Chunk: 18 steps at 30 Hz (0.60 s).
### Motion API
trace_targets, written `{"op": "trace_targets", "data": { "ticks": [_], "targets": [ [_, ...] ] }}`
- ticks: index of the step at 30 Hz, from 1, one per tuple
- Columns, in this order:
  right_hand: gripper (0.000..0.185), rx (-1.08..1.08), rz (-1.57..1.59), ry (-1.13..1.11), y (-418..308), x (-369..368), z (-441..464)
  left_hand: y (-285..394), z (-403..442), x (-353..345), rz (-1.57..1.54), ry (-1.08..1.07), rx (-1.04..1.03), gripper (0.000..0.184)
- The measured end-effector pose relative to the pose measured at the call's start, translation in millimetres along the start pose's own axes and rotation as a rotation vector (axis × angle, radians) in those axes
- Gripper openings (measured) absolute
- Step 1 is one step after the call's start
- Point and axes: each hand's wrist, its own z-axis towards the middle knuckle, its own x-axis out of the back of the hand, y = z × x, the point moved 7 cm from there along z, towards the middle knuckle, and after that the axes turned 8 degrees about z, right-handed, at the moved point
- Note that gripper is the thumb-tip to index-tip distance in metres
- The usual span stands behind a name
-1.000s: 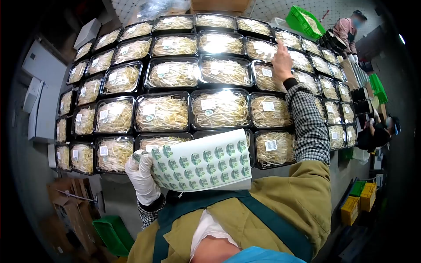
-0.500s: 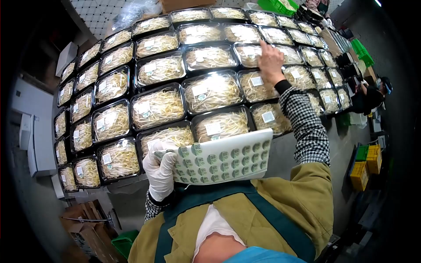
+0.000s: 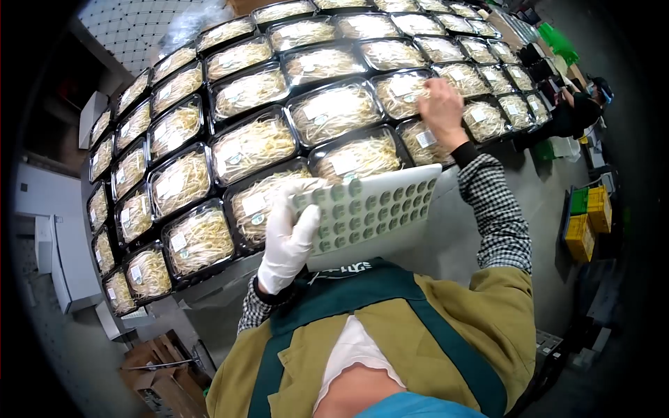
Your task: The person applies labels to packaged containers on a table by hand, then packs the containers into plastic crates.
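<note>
Nearest, in front of the dark green apron (image 3: 355, 279), the white-gloved left hand (image 3: 287, 240) has its fingers closed on the left end of a white, oblong, flexible sheet of round green stickers (image 3: 376, 214), thumb across the printed face. The sheet lies between the chest and the nearest trays; its long axis runs left to right, rising slightly toward the free right end, and its print faces the wearer. Gripping one end probably leaves most rows uncovered and readable.

Beyond it, oblong black plastic trays of pale bean sprouts (image 3: 261, 146) stand in close, slanting rows, white rectangular labels (image 3: 178, 242) upward, presumably to keep each top within view. Over these, the bare right hand (image 3: 444, 111) hangs beside one tray's right edge, fingers bent; I cannot tell whether they touch or hold anything.
</note>
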Motion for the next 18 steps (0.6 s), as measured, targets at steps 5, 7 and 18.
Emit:
{"op": "trace_targets", "data": {
  "ticks": [5, 7, 18],
  "targets": [
    [0.017, -0.255, 1.085, -0.444, -68, 67, -19, -16, 2, -11, 0.235, 0.054, -0.095, 0.019],
    [0.028, 0.123, 1.062, -0.582, -129, 111, -38, -7, -1, -20, 0.355, 0.039, -0.151, 0.014],
    [0.022, 0.287, 0.830, -0.200, -151, 166, -96, -22, 0, -54, 0.367, -0.081, -0.169, 0.015]
  ]
}}
